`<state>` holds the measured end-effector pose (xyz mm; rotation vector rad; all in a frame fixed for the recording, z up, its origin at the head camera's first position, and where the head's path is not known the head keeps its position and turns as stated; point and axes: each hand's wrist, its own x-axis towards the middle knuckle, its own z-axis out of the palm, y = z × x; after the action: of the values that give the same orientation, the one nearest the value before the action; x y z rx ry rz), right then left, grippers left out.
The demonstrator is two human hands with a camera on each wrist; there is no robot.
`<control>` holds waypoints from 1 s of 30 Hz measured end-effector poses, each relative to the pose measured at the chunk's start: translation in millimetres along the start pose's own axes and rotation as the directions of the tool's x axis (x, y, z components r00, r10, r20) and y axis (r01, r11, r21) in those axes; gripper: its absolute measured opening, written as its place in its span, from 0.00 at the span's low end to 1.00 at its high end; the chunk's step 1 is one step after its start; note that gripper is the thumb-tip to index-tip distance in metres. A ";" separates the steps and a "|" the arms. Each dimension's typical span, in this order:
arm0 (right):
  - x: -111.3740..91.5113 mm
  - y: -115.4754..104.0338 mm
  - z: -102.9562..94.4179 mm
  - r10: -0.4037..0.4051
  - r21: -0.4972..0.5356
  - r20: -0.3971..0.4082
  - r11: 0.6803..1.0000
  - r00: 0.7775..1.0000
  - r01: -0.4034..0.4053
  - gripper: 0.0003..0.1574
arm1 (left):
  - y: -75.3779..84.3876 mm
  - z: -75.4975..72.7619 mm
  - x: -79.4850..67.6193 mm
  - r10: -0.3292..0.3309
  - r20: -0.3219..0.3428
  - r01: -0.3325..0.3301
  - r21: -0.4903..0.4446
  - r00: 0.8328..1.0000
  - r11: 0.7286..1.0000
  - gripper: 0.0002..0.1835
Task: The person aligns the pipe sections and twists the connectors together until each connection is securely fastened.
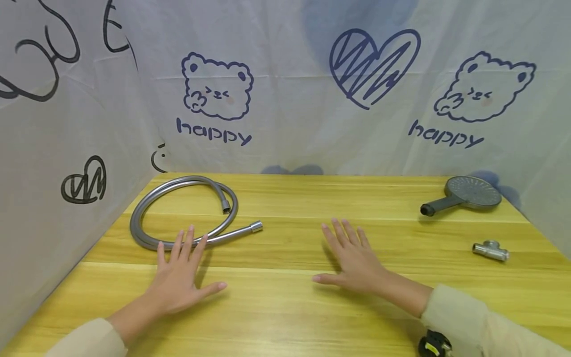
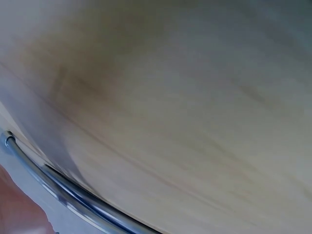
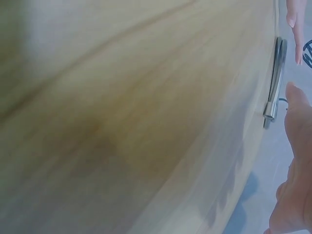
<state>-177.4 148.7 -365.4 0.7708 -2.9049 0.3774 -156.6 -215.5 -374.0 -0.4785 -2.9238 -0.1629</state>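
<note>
My left hand [image 1: 178, 280] is spread palm down over the near left of the table, its fingertips overlapping the near side of a coiled metal shower hose [image 1: 139, 218]. Part of that hose [image 2: 73, 201] also crosses the lower left of the left wrist view. With fingers spread and nothing held, my right hand [image 1: 357, 265] hovers right of the middle. A grey shower head [image 1: 473, 192] lies face up at the far right, handle toward the left. Nearer me, below it, is a small silver tee-shaped pipe fitting [image 1: 490, 250].
The wood-grain table [image 1: 285, 317] meets a white cloth backdrop [image 1: 290, 99] with drawn bears and hearts at its far edge. Another cloth wall [image 1: 67, 148] stands along the left. A dark wristband device [image 1: 433, 343] shows beneath the right sleeve.
</note>
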 end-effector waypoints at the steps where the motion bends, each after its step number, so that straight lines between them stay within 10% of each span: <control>1: 0.9 -0.4 0.3 0.002 -0.004 0.006 1.000 1.000 -0.002 0.66 | -1.0 -0.2 0.1 -0.001 0.001 0.001 0.001 1.000 1.000 0.57; 30: 19.7 -14.1 8.7 -0.068 0.021 0.050 0.998 0.996 0.067 0.65 | -39.3 -5.0 4.8 -0.031 0.040 0.032 -0.025 0.999 0.999 0.55</control>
<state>-187.8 125.2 -367.5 0.8920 -2.9163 0.3846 -173.0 -251.8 -371.4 -0.4440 -2.9723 -0.1971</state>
